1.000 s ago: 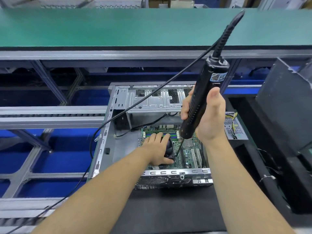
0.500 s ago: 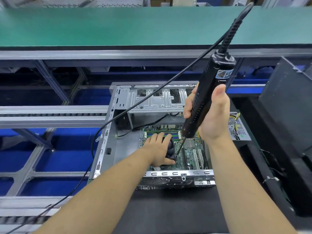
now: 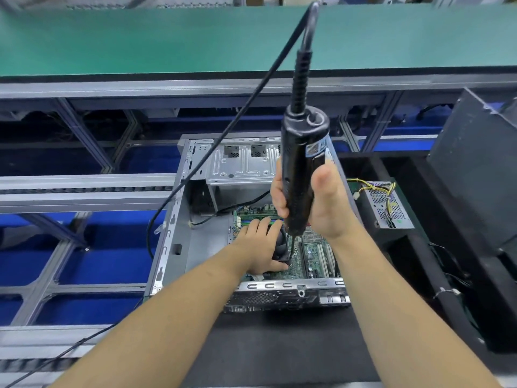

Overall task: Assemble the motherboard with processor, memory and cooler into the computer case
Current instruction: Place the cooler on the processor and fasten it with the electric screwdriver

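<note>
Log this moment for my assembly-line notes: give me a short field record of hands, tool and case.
left hand: rests on the cooler fan, fingers spread
right hand: grips the electric screwdriver, nearly upright
bit tip: at the motherboard, beside the fan
computer case: open, on its side
power supply: outside the case, right of it

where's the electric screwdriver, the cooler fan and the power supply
electric screwdriver (image 3: 300, 175): head view, middle of its black body
cooler fan (image 3: 280, 245): head view, dark frame right of the left hand
power supply (image 3: 387, 205): head view, perforated metal side, right of the case
</note>
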